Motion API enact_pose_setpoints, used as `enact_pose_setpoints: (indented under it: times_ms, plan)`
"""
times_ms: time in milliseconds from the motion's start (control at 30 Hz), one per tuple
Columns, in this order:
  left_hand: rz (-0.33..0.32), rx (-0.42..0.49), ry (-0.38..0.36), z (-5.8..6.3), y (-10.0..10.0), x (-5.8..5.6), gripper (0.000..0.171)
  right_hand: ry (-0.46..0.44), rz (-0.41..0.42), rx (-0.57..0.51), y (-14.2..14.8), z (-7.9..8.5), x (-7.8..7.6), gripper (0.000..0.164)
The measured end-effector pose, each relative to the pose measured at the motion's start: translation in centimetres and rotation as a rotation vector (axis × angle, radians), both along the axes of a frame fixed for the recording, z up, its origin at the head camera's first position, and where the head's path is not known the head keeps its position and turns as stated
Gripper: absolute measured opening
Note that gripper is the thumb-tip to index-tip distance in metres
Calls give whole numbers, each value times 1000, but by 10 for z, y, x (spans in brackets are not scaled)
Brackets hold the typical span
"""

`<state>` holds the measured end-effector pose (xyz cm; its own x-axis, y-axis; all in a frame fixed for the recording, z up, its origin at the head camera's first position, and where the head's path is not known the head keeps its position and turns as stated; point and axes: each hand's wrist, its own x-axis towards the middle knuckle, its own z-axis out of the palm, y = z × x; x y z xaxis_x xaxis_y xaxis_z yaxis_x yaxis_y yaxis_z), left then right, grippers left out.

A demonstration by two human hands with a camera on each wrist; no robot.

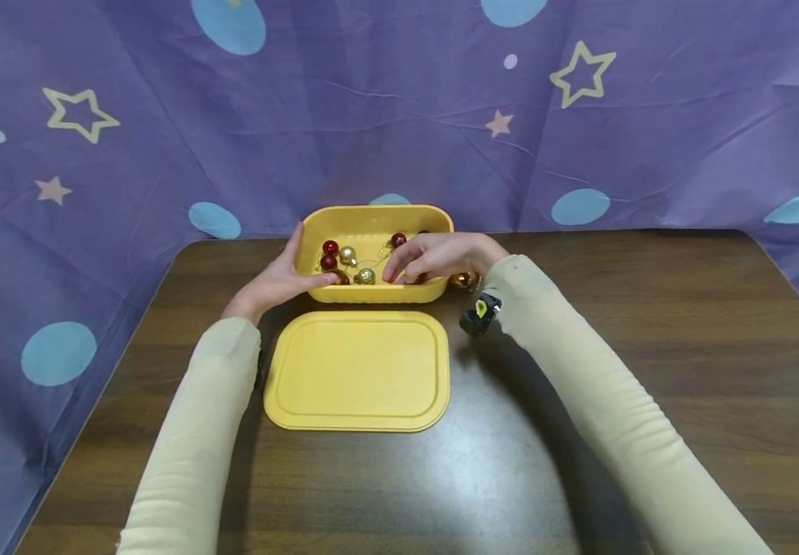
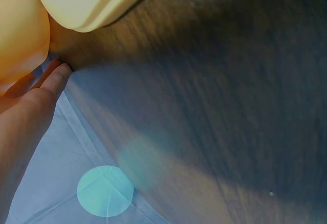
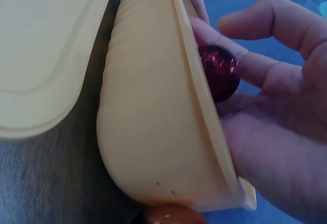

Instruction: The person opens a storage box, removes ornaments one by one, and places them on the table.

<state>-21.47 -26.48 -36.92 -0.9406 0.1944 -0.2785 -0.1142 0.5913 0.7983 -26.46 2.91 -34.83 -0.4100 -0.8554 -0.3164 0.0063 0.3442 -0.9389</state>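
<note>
A yellow plastic container [image 1: 377, 294] holds several small bauble ornaments, dark red and gold, such as a textured gold one [image 1: 365, 276]. My left hand [image 1: 276, 284] grips its front left corner, thumb over the front rim and fingers along the outside of the left wall. Inside the right part of the container is my right hand [image 1: 439, 256], fingers pointing down with a gap between thumb and forefinger. A shiny dark red bauble [image 3: 218, 73] shows beside those fingers in the right wrist view; whether they touch it is unclear.
A flat yellow lid [image 1: 356, 371] lies on the dark wooden table [image 1: 510, 478] in front of the container. Orange-gold baubles [image 1: 465, 280] sit just outside its right end. A purple cloth with stars and dots [image 1: 399, 116] hangs behind the table.
</note>
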Motion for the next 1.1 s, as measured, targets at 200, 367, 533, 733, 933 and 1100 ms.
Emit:
enact_pose_setpoints:
  times_ms: [200,367,533,733,933,1100]
  plan:
    - [-16,-28,8,-5,-5,-1,116,31,-8,-74,6,0,1,40]
    - [-17,-31,16,-6,-7,-1,115,146,-156,-88,12,0,5,35]
    - [-28,-33,10,-5,-5,-2,115,234,-286,-126,22,1,9,19]
    - [-30,-8,-23,14,4,6,113,317,-355,-184,36,0,12,21]
    - [-41,20,-24,28,12,16,112,295,-414,-241,51,-2,12,23]
    - [-34,8,-11,14,5,8,114,325,-453,-245,68,-2,13,26]
